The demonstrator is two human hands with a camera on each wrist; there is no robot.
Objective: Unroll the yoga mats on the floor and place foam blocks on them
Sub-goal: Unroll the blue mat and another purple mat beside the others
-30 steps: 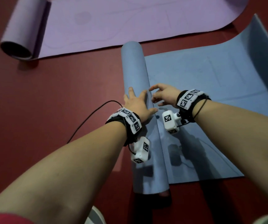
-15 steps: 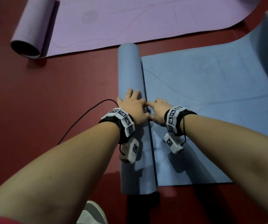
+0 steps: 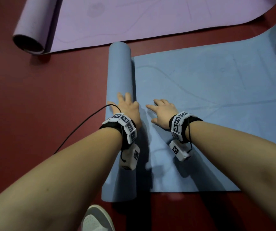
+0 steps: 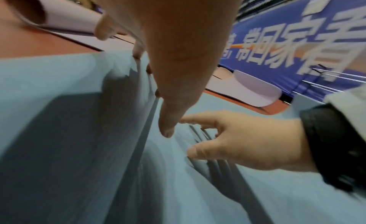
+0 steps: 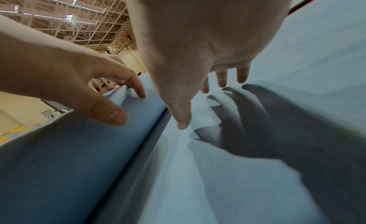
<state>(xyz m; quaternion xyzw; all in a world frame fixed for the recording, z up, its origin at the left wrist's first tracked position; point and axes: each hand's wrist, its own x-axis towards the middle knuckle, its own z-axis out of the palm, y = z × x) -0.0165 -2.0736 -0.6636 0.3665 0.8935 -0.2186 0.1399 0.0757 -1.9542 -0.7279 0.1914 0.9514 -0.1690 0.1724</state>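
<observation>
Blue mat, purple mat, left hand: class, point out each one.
Blue mat (image 3: pixel 119 72): head view, top of its rolled part.
Purple mat (image 3: pixel 150 17): head view, flat unrolled part.
Left hand (image 3: pixel 128 108): head view, back of hand.

Indoor sports hall.
Dark red sports floor (image 3: pixel 34 97), steel truss roof (image 5: pixel 65 19) high overhead, and a long blue banner (image 4: pixel 297 51) with large white characters along the wall.

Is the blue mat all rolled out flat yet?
Not yet. Part of the blue mat lies spread, but a thick roll remains under the left hand.
</observation>
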